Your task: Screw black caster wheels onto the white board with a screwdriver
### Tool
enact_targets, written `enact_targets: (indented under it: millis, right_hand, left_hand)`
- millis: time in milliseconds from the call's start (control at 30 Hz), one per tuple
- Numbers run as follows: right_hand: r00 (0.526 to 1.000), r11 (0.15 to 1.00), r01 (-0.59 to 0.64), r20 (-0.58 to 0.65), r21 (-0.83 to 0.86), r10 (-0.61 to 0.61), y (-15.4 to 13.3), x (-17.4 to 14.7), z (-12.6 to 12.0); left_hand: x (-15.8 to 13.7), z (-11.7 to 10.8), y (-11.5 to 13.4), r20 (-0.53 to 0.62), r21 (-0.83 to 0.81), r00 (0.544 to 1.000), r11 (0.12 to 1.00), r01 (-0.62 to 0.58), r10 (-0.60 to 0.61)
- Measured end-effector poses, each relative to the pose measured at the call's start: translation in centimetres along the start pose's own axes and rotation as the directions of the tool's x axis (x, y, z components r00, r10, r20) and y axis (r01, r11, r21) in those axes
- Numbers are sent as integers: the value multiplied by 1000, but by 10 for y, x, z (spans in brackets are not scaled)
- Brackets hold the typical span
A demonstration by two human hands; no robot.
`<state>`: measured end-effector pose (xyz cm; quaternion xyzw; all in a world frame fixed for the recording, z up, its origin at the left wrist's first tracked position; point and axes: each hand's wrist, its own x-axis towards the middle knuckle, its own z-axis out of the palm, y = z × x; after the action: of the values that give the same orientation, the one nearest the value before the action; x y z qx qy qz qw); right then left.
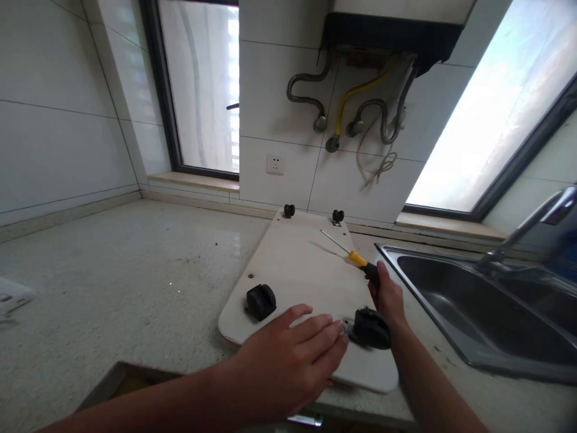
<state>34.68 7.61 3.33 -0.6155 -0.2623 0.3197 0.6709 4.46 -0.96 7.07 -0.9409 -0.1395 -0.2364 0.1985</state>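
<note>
A white board (311, 258) with rounded corners lies flat on the counter, with black caster wheels standing up at its corners. My right hand (388, 296) is closed round the dark handle of a yellow-and-black screwdriver (359, 260), whose shaft points up and left over the board. Over the near edge of the board, my left hand (302, 355) has its fingers stretched out and thumb apart. Its fingertips are beside the metal plate of the near right caster (372, 328); whether they touch it I cannot tell. The near left caster (261, 302) is just beyond my left wrist.
To the right, a steel sink (433, 307) with a faucet (527, 231) is set into the speckled counter (135, 270). A white object (15, 296) lies at the far left. Hoses (356, 96) hang under a wall-mounted heater, near a wall socket (274, 164).
</note>
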Motion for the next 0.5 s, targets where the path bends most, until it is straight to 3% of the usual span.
enact_targets:
  millis: [100,200,300,333,400,433,500]
  right_hand:
    - [993,993,-114,-39,-26,113,-7,0,4]
    - [988,989,-149,-53,-19,148,-11,-1,6]
    - [986,988,-156,-63,-4,155,-10,0,7]
    - [986,988,-155,-63,3,155,-8,1,7]
    - [987,988,-151,-58,23,152,-5,3,6]
    - [987,989,-147,-54,37,148,-3,5,6]
    - [989,989,-135,-46,67,138,1,8,5]
  left_hand:
    - [3,-4,-1,-30,-24,999,999,22,-23]
    - [7,-20,-5,-78,-121,996,992,36,-46]
    - [4,-43,-32,-257,-232,956,970,79,-139]
    - [0,-48,-48,-353,-261,908,956,136,-226]
    - [-14,-49,-89,-507,-302,727,886,353,-463]
    - [-24,-44,-112,-497,-296,624,794,531,-603]
    - [-45,-23,-154,-241,-81,513,544,835,-824]
